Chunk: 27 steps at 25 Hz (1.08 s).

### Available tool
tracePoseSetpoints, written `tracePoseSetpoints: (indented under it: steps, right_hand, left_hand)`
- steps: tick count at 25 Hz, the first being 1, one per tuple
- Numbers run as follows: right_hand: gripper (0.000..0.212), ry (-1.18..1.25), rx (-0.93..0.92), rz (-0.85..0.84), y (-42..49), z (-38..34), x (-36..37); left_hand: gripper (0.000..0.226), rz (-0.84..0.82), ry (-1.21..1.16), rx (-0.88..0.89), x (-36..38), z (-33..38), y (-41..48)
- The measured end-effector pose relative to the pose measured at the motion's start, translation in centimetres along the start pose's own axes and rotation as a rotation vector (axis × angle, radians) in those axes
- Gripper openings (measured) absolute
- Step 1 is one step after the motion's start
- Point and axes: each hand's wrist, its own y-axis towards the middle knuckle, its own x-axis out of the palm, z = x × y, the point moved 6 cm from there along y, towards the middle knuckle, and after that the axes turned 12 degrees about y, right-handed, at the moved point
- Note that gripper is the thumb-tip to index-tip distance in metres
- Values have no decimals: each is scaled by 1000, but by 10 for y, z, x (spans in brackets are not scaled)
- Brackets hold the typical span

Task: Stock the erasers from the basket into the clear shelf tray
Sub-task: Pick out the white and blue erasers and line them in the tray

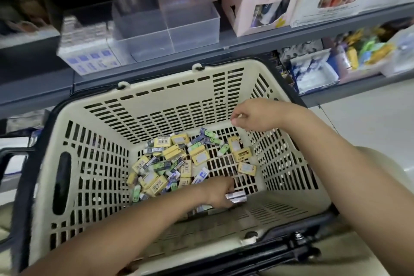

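A cream plastic basket (94, 163) with black handles stands below the shelf. A heap of small erasers (170, 163) in yellow, blue and green sleeves lies on its floor. My left hand (220, 192) is down at the basket's near side and grips a few silvery-sleeved erasers (236, 196). My right hand (253, 116) hovers above the basket's far right corner, fingers curled, with something small and pale between the fingertips; what it is I cannot tell. The clear shelf tray (170, 27) stands on the upper shelf, divided into compartments that look bare.
A stack of white and blue boxes (87, 51) sits left of the tray. Cardboard display boxes (264, 0) stand to its right. The grey shelf edge (246, 38) runs just above the basket. A lower shelf at right holds colourful small goods (363, 51).
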Motion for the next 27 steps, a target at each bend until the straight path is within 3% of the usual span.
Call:
tracePoseSetpoints:
  steps: [5, 8, 10, 15, 18, 20, 22, 25, 27]
  right_hand:
    - [32, -15, 16, -14, 0, 1, 3]
    - [32, -56, 35, -14, 1, 2, 4]
    - [34, -85, 25, -34, 1, -1, 11]
    - [43, -112, -55, -276, 6, -25, 64]
    - [50, -146, -191, -174, 13, -46, 71]
    - [52, -117, -249, -85, 14, -54, 66]
    - [42, -131, -273, -38, 14, -56, 63]
    - [24, -251, -202, -1, 15, -48, 56]
    - [22, -321, -122, 34, 16, -41, 49]
  left_hand:
    - [51, -32, -19, -14, 10, -17, -12]
    - [20, 32, -147, -8, 0, -19, -21]
    - [16, 117, -278, -29, -18, -26, -33]
    - [17, 317, -488, -42, -69, -48, -79]
    - [21, 412, -521, -47, -86, -60, -99]
    - [11, 436, -551, -40, -90, -61, -100]
    - [8, 463, -643, -33, -92, -60, -98]
    - [28, 513, -933, -129, -83, -73, -87]
    - [32, 494, -734, -243, -68, -85, -76]
